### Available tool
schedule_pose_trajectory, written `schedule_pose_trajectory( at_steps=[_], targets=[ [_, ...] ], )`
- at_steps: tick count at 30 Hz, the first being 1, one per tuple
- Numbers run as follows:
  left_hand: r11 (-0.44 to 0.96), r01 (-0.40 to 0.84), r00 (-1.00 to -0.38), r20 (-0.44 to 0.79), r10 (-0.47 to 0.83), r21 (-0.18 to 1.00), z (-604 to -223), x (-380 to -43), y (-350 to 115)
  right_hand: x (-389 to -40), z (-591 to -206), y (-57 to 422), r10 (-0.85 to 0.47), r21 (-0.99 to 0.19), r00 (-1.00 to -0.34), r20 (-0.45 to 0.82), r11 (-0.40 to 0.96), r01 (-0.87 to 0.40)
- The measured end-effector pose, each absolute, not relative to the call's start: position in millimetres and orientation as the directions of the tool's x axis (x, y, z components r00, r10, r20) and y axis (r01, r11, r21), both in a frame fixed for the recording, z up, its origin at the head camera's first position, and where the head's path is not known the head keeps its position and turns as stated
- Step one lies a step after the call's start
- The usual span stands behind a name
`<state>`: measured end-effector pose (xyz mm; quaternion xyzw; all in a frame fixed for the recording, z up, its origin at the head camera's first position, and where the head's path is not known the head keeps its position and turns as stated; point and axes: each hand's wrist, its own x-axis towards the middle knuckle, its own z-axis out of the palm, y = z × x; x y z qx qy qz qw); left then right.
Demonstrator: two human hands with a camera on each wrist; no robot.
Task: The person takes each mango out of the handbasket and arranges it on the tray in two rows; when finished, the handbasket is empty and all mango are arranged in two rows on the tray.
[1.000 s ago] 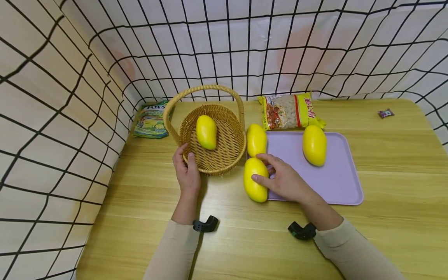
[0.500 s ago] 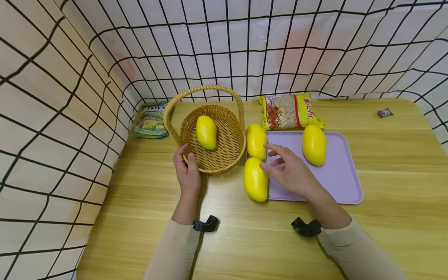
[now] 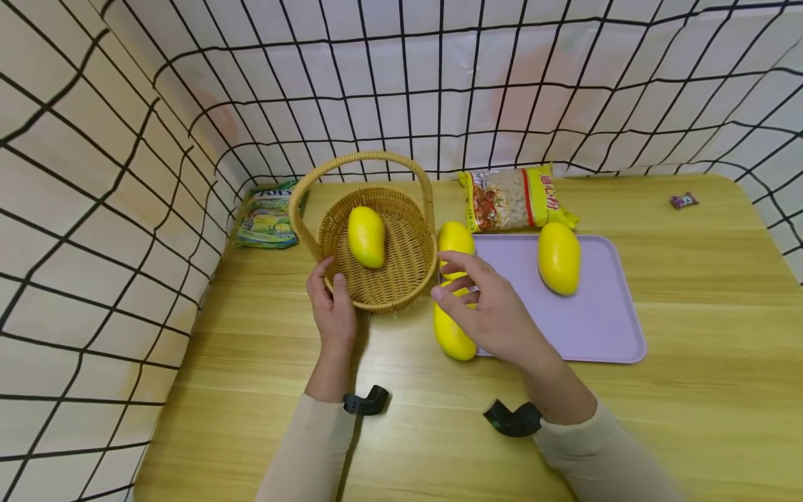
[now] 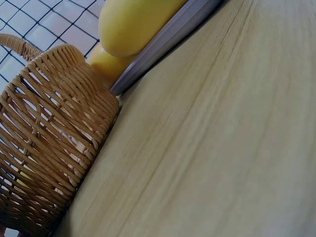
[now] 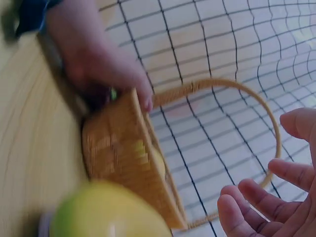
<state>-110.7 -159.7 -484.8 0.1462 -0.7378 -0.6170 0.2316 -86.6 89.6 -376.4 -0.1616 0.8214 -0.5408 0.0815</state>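
A wicker basket (image 3: 404,268) with a tall handle has a yellow mango (image 3: 366,237) inside. My left hand (image 3: 334,314) holds its near-left rim, thumb over the edge; the right wrist view shows that thumb too. Two more mangoes lie along the left edge of the lilac tray (image 3: 596,328): a back mango (image 3: 456,238) and a front mango (image 3: 453,338). Above these two hovers my right hand (image 3: 492,310), fingers spread and holding nothing, partly hiding both. A further mango (image 3: 559,259) rests at the tray's far right.
Behind the tray lies a yellow food packet (image 3: 511,199). A green packet (image 3: 270,216) is left of the basket, and a small purple wrapped sweet (image 3: 683,201) lies at the far right. Grid-patterned cloth (image 3: 439,90) walls in the back and sides of the wooden table (image 3: 426,446).
My right hand has left the front mango, drawn back to the right, then moved left above the two mangoes. My left hand stays on the basket rim.
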Motion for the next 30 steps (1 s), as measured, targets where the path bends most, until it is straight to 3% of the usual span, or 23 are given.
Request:
schedule_pose_trajectory(
  at_steps=[14,24,30],
  targets=[
    [0.213,0.076,-0.851,0.175,-0.494,0.974,-485,-111,-160,-91,-383,0,-0.307,-0.884,-0.951,0.046,0.431,-0.182],
    [0.229,0.077,-0.842,0.187,-0.507,0.97,-484,-111,-161,-134,-389,-51,-0.179,-0.865,-0.981,0.079,0.476,-0.157],
    [0.225,0.084,-0.838,0.191,-0.512,0.971,-484,-111,-161,-164,-395,-65,-0.051,-0.901,-0.99,0.131,0.411,-0.14]
  ],
)
